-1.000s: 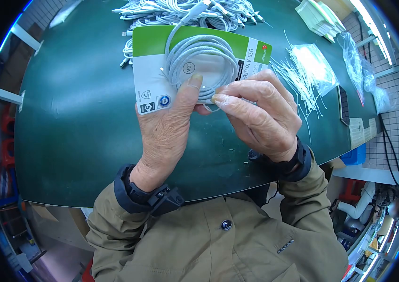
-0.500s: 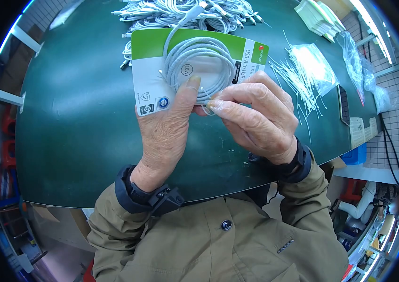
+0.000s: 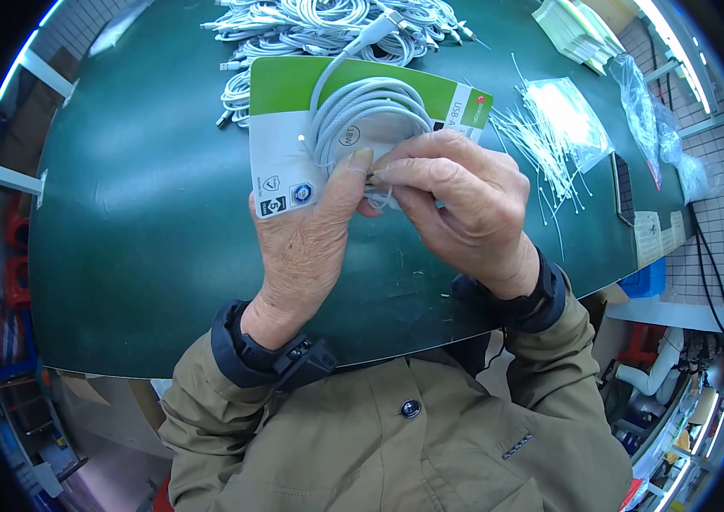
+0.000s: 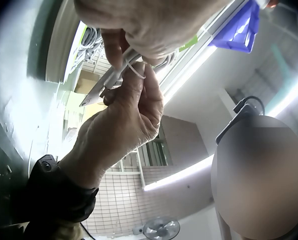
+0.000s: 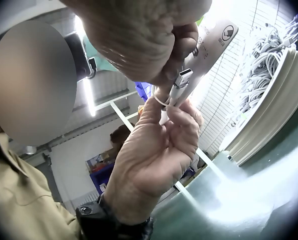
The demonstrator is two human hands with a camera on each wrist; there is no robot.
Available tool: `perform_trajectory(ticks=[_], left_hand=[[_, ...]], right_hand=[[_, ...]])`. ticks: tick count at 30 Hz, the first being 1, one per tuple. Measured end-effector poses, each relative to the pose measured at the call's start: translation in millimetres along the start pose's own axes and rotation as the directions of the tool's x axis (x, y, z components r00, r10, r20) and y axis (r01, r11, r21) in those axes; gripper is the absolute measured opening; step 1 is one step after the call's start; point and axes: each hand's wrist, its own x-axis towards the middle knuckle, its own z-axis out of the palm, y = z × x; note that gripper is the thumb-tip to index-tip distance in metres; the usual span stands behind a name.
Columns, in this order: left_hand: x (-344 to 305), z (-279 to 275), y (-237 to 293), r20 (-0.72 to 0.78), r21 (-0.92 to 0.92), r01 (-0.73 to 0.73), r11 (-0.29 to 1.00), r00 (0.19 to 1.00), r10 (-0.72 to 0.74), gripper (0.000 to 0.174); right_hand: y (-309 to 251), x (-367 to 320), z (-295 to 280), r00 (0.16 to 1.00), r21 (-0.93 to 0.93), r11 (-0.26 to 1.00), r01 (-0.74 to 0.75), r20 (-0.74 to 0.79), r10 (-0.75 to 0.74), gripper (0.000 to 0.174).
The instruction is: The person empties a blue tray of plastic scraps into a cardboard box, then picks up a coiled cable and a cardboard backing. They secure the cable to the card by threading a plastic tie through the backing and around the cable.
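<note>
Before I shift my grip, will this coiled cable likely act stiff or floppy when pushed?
Probably springy rather than limp: the coiled cable holds rounded loops. Its upper plug end may wag, since it juts beyond the card. Individual turns could slide against each other, as they lie side by side.

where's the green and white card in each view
head: card just above the middle
left wrist: mostly hidden; a pale corner of the card shows left of the fingers
right wrist: card, upper right of middle, at an angle
shared landmark: right hand, centre-left in left wrist, large at top in right wrist
</note>
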Motion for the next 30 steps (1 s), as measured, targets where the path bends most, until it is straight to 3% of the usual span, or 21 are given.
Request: perform_trajectory(ticks=[1,5,8,10,16,19,22,24,27,30], left_hand=[[0,0,-1,0.004,-0.004,0.012,1.0,1.0,-0.012,0.022],[2,-9,-12,0.076,0.16,-0.17,0.972,0.984,0.159,0.022],[1,-5,-6,0.029,0.075,-0.078,0.994,0.997,0.076,0.023],[2,3,2,-0.031,-0.033,0.058,0.998,0.998,-0.059,0.023],[2,5,1,-0.028,-0.11,0.046,0.993,0.998,-0.049,0.023],[3,1,1,-0.01,-0.048,0.058,0.997,0.998,-0.059,0.024],[4,3,2,-0.014,-0.018,0.047,0.999,0.999,-0.048,0.022],[7,3,1,-0.017,-0.043,0.035,0.998,0.999,-0.036,0.023],[9,3,4,-0.028,-0.092,0.014,0.996,0.999,-0.017,0.025],[9,1,4,-0.033,-0.104,-0.003,0.995,0.999,-0.001,0.03]], right_hand=[[-2,0,-1,0.999,0.026,0.999,-0.043,0.014,0.043,0.029],[0,0,0,0.999,0.022,0.998,-0.053,0.004,0.053,0.027],[2,-2,1,1.0,-0.001,1.0,-0.016,0.01,0.016,0.027],[4,-2,1,1.0,-0.021,1.0,0.02,0.012,-0.019,0.026],[-2,5,-6,0.998,-0.098,0.995,0.028,0.065,-0.022,0.019],[-7,9,-11,0.988,-0.075,0.995,-0.065,0.136,0.074,0.025],[-2,4,-9,0.987,-0.012,0.994,-0.11,0.113,0.11,0.02],[1,7,-10,0.993,0.069,0.991,-0.111,0.047,0.108,0.021],[7,7,-22,0.968,0.142,0.968,-0.206,-0.114,0.223,0.022],[26,3,-37,0.875,0.219,0.92,-0.324,-0.3,0.38,0.02]])
